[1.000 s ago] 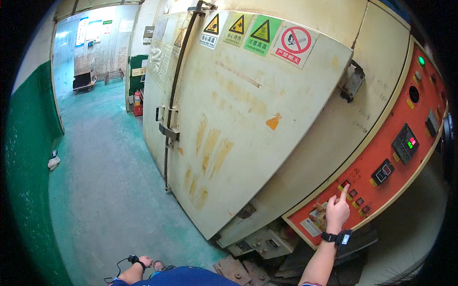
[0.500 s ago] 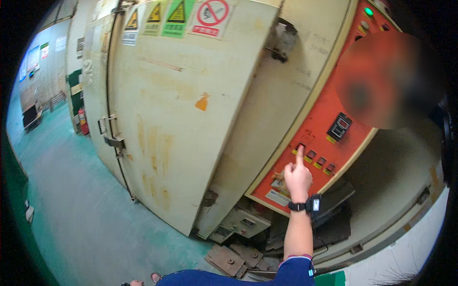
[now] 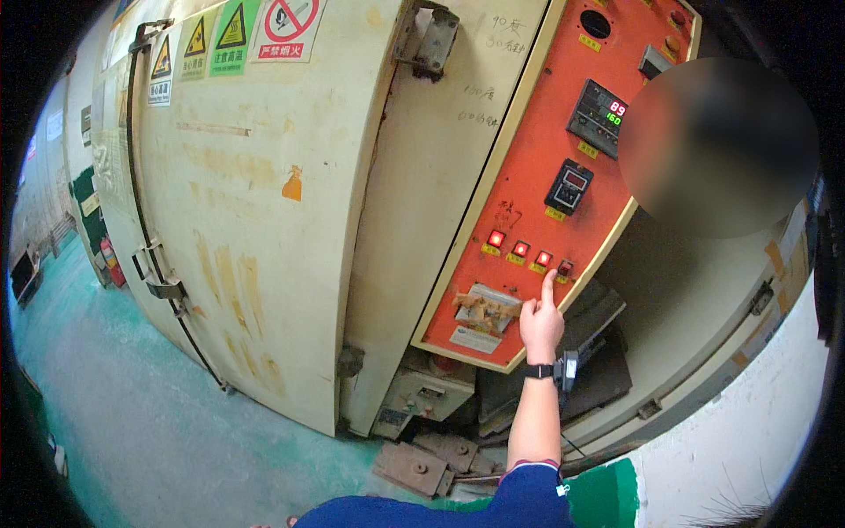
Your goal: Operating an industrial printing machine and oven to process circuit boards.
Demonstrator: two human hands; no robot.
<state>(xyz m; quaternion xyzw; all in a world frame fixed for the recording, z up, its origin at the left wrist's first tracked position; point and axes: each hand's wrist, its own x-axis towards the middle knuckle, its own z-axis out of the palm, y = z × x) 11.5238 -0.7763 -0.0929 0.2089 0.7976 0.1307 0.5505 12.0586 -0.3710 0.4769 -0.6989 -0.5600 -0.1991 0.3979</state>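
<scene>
My right hand [image 3: 540, 327] points upward, its index finger stretched out and the other fingers curled, with nothing held. That fingertip is at the dark rocker switch [image 3: 565, 268], rightmost in a row on the orange control panel [image 3: 475, 286]; whether it presses cannot be made out. Left of it, three switches glow red: one nearest [image 3: 544, 259], a middle one [image 3: 521, 250] and a leftmost one [image 3: 495, 238]. A black strap with a small device [image 3: 565, 370] circles my right wrist. Of my left hand, at most a sliver shows at the bottom edge, too little to read.
Above the switches sit a small black timer [image 3: 569, 187] and a lit digital controller [image 3: 596, 114]. A large cream metal door [image 3: 255, 176] with warning signs stands to the left. Metal plates [image 3: 414, 466] lie on the floor below. A fire extinguisher [image 3: 111, 260] stands far left.
My right index finger has moved right along the row, from the leftmost switch to the rightmost. Three switches that looked dark now glow red. The view has shifted, showing the controller.
</scene>
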